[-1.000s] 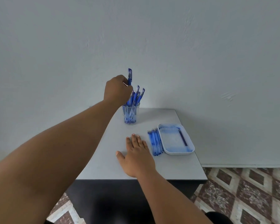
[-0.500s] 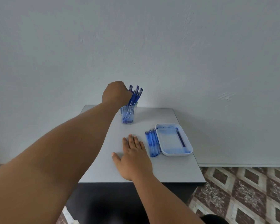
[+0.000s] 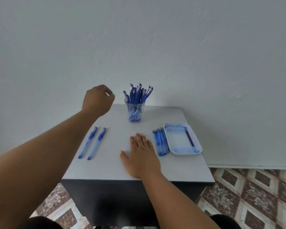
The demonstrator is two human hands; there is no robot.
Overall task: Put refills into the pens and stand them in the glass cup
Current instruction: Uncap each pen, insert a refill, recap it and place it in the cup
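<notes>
The right hand (image 3: 139, 156) lies flat on the grey surface (image 3: 109, 169) near its front edge, palm down, fingers (image 3: 141, 138) straight and spread a little, holding nothing. Just to its right a row of blue refills (image 3: 161, 142) lies side by side, touching or nearly touching the white plastic tray (image 3: 195, 142) beside them. Inside the tray one dark refill (image 3: 189, 138) rests along the right wall; the tray floor shows blue smudges.

Left of the right hand, well apart from it, two blue gel pens (image 3: 92, 142) lie parallel on the surface, caps pointing away from the person. Any print on their barrels is too small to read.

Farther back stands the clear glass cup (image 3: 134, 111), upright, packed with blue capped pens (image 3: 137, 94) that lean in several directions, caps up. No brand or label can be made out on them.

The left hand (image 3: 97, 100) hangs in the air to the left of the cup, apart from it, fingers curled inward. It seems to hold nothing, though the view from behind the knuckles hides the palm.
</notes>
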